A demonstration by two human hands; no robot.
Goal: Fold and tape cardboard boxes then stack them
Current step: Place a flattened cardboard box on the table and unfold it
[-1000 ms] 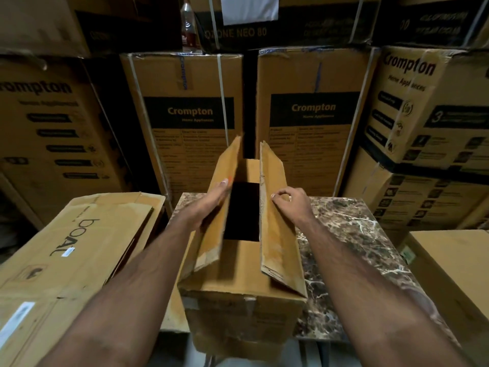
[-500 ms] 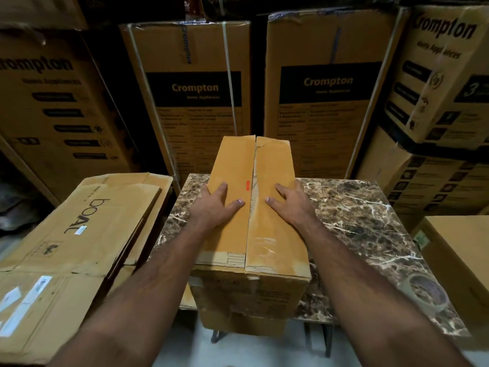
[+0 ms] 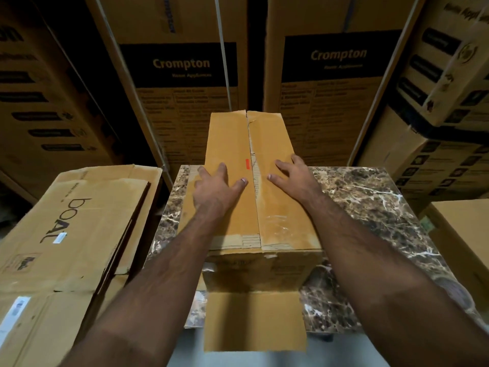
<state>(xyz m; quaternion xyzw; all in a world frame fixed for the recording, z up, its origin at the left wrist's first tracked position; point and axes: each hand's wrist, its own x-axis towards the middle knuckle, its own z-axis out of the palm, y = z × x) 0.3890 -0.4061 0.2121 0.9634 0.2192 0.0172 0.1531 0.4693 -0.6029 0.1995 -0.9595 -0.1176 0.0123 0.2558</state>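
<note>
Both hands (image 3: 259, 181) flat on box flaps (image 3: 232, 207), Crompton cartons (image 3: 182, 67) behind, possibly touching

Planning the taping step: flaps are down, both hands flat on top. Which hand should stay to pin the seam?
Left, probably. The left hand lies flat with its thumb beside the seam of the box. No tape shows in view, so this is a guess.

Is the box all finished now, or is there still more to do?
Not yet. Done: the two top flaps of the box are folded down and meet along the middle. Happening now: the left hand and right hand press flat on them. Left to do: no fresh tape crosses the seam, a flap sticks out at the near end, and the box sits on the marble table, not stacked.
</note>
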